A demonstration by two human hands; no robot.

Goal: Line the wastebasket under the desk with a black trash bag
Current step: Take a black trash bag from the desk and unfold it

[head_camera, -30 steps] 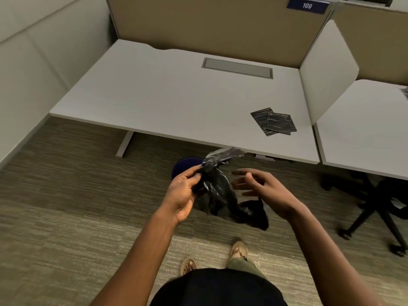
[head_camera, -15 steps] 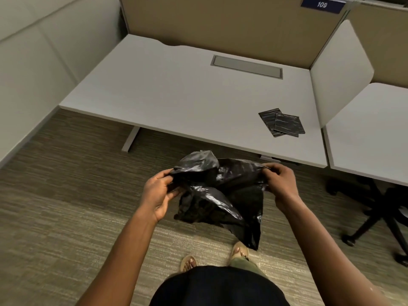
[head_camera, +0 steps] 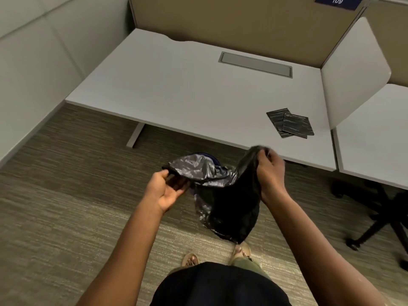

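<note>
A black trash bag (head_camera: 229,202) hangs stretched between my hands in front of the white desk (head_camera: 187,91). My left hand (head_camera: 167,188) pinches its left rim, and my right hand (head_camera: 268,171) grips the right rim higher up, by the desk's front edge. The bag's mouth gapes between them, and its bottom dangles over my feet. Only a sliver of the dark blue wastebasket (head_camera: 213,159) shows behind the bag, under the desk edge; the rest is hidden.
Two folded black bags (head_camera: 290,122) lie on the desk's right part. A white divider panel (head_camera: 353,74) separates a second desk (head_camera: 375,140). A black office chair base (head_camera: 379,215) stands at the right. A desk leg (head_camera: 135,134) stands on the carpet at left.
My hands have pulled further apart, my right hand rising toward the desk edge. The bag has spread wider and its mouth has opened. The view has shifted right.
</note>
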